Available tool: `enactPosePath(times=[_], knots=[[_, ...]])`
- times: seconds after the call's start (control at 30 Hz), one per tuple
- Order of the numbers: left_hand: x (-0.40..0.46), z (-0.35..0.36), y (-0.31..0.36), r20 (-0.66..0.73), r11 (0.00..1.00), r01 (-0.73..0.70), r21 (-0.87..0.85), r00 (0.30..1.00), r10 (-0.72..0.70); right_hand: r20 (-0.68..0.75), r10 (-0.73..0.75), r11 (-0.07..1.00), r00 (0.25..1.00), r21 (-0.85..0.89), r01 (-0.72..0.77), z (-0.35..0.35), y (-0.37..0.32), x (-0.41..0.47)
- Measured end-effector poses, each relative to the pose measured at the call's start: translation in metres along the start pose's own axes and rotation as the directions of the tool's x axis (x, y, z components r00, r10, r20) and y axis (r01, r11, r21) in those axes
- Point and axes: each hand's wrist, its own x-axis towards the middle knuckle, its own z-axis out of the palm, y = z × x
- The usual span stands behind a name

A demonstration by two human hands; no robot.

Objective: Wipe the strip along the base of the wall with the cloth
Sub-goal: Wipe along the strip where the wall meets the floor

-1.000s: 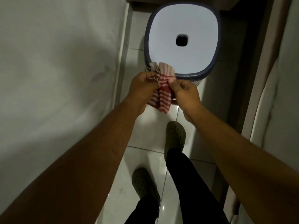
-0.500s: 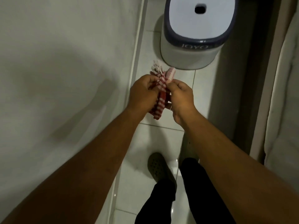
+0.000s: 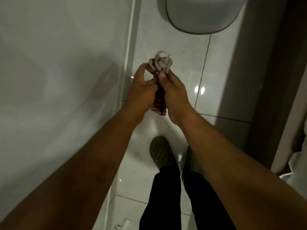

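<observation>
A red-and-white striped cloth point(image 3: 160, 63) is bunched between both hands, in the air above the floor. Its pale frayed end sticks up past the fingertips and its red part hangs below the palms. My left hand point(image 3: 142, 92) grips it from the left and my right hand point(image 3: 174, 92) presses it from the right. The strip along the base of the wall point(image 3: 131, 52) is a pale band running up the view just left of my hands, where the white wall point(image 3: 58, 72) meets the tiled floor. The cloth is off the strip.
A white bin point(image 3: 202, 15) with a dark rim stands on the glossy floor tiles point(image 3: 214, 67) ahead. A dark vertical panel point(image 3: 269, 80) closes the right side, with pale fabric point(image 3: 297, 171) beyond. My green clog point(image 3: 160, 151) and black trousers are below. A white scrap point(image 3: 123, 225) lies by the strip.
The view has tilted down, so the bin slid to the top edge. My hands have closed together, gathering the cloth into a tighter bunch.
</observation>
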Motion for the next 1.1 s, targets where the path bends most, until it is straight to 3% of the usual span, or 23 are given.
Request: enactPosePath(times=[0.03,0.1,0.17,0.2,0.23,0.27,0.33,0.37,0.43,0.57,0.67,0.77,0.9,1.1], knots=[[0.002,-0.002,0.002,0.074,0.994,0.090,-0.068,0.994,-0.085,-0.028,-0.019,0.999,0.999,-0.041,0.018,-0.007,0.003,0.002],[0.010,-0.013,0.009,0.192,0.986,0.168,0.003,0.967,-0.166,-0.087,-0.036,0.998,0.996,-0.052,0.032,-0.017,0.009,0.009],[0.027,-0.037,0.014,0.150,0.924,-0.005,0.383,0.987,-0.057,-0.140,-0.018,0.998,0.990,-0.058,0.010,-0.022,0.019,0.020],[0.038,-0.054,0.015,0.147,0.768,-0.157,0.621,0.986,0.082,-0.171,0.002,0.998,0.985,-0.060,-0.012,-0.022,0.028,0.027],[0.048,-0.070,0.017,0.184,0.546,-0.268,0.794,0.962,0.204,-0.198,0.022,0.998,0.980,-0.057,-0.034,-0.021,0.037,0.034],[0.058,-0.085,0.016,0.238,0.327,-0.311,0.892,0.940,0.245,-0.218,0.045,0.998,0.975,-0.038,-0.054,-0.019,0.049,0.041],[0.078,-0.107,0.008,0.304,-0.088,-0.292,0.952,0.932,0.198,-0.236,0.092,0.996,0.967,0.025,-0.089,-0.011,0.076,0.052],[0.085,-0.114,0.002,0.314,-0.272,-0.267,0.924,0.938,0.146,-0.241,0.114,0.993,0.964,0.058,-0.103,-0.004,0.091,0.057],[0.094,-0.123,-0.013,0.299,-0.517,-0.227,0.825,0.953,0.058,-0.239,0.141,0.989,0.961,0.084,-0.124,0.010,0.118,0.062],[0.106,-0.141,-0.045,0.326,-0.854,-0.221,0.472,0.943,-0.064,-0.225,0.131,0.991,0.965,-0.005,-0.136,0.047,0.170,0.077],[0.123,-0.141,-0.068,0.333,-0.931,-0.194,0.309,0.939,-0.085,-0.214,0.118,0.992,0.970,-0.029,-0.127,0.072,0.204,0.093],[0.134,-0.134,-0.088,0.304,-0.948,-0.154,0.279,0.951,-0.065,-0.172,0.128,0.991,0.977,-0.012,-0.132,0.093,0.233,0.117],[0.146,-0.131,-0.101,0.282,-0.956,-0.103,0.273,0.959,-0.023,-0.007,0.114,0.993,0.993,-0.010,-0.114,0.115,0.251,0.144],[0.142,-0.124,-0.116,0.272,-0.943,-0.110,0.315,0.962,-0.021,0.076,0.195,0.937,0.978,0.280,-0.209,0.120,0.258,0.142]])
